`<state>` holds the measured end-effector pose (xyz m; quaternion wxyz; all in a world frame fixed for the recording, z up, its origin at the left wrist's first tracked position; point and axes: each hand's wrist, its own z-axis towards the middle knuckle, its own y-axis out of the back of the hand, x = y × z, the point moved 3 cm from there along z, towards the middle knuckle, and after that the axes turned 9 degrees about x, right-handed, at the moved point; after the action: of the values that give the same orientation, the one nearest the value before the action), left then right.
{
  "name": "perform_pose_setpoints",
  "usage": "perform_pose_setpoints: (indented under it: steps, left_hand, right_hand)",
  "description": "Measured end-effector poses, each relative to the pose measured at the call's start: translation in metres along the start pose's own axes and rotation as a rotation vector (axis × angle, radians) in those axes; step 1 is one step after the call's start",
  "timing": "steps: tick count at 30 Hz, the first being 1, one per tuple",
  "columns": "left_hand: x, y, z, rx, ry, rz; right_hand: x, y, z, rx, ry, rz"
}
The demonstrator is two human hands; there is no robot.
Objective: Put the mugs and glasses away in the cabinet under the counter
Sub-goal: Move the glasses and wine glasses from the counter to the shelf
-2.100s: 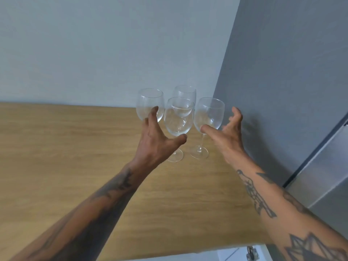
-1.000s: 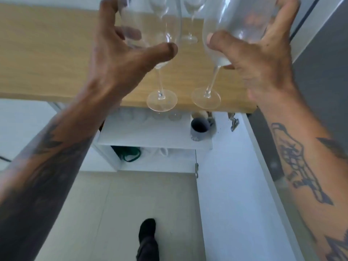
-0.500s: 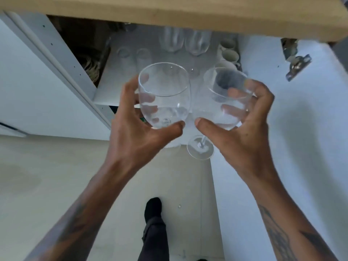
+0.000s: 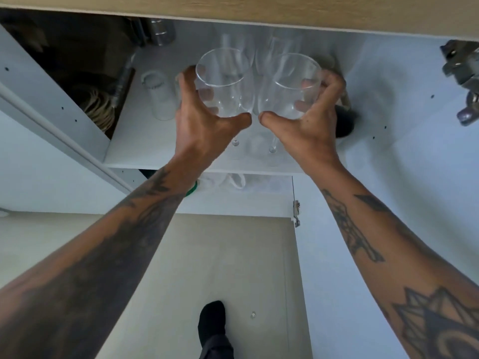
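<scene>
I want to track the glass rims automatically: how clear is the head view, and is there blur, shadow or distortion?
Head view: rims of the left wine glass and right wine glass read sharply; the glasses behind them blur faintly into the white shelf; soft shadow falls right of the right hand; wide-angle distortion splays the forearms and bends cabinet edges.

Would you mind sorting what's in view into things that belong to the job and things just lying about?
Job:
left hand
right hand
left wine glass
right wine glass
cabinet shelf
tumbler

Lying about:
door hinge
metal can
green item
</scene>
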<state>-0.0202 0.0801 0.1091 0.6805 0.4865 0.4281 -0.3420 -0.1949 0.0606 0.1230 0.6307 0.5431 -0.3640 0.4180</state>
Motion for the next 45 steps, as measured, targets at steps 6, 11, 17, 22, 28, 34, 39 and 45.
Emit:
perform_pose_setpoints:
  steps: [6, 11, 17, 22, 28, 34, 39, 45]
  left_hand:
    - [0.018, -0.016, 0.025, 0.023, 0.009, 0.033]
    - [0.027, -0.024, 0.036, 0.012, 0.012, 0.043]
    - [0.029, -0.029, 0.055, 0.008, 0.014, 0.044]
    - [0.03, -0.029, 0.067, 0.038, 0.042, 0.065]
    - [0.032, -0.028, 0.07, 0.144, 0.077, 0.123]
    - [0.019, -0.004, 0.025, 0.176, 0.161, 0.214]
    - [-0.026, 0.049, -0.055, 0.258, 0.136, 0.289]
    - [-0.145, 0.133, -0.115, 0.149, -0.049, 0.369]
  right_hand:
    - [-0.02, -0.013, 0.025, -0.025, -0.013, -0.008]
    - [-0.029, -0.02, 0.038, -0.04, 0.002, 0.004]
    - [-0.035, -0.022, 0.048, -0.037, 0.0, 0.03]
    - [-0.034, -0.024, 0.056, -0.033, 0.005, 0.051]
    - [-0.034, -0.02, 0.059, 0.05, -0.042, -0.004]
    - [-0.019, 0.001, 0.02, 0.089, -0.145, -0.061]
    - [0.026, 0.038, -0.053, 0.143, -0.226, 0.064]
    - [0.125, 0.136, -0.115, 0.114, -0.189, 0.159]
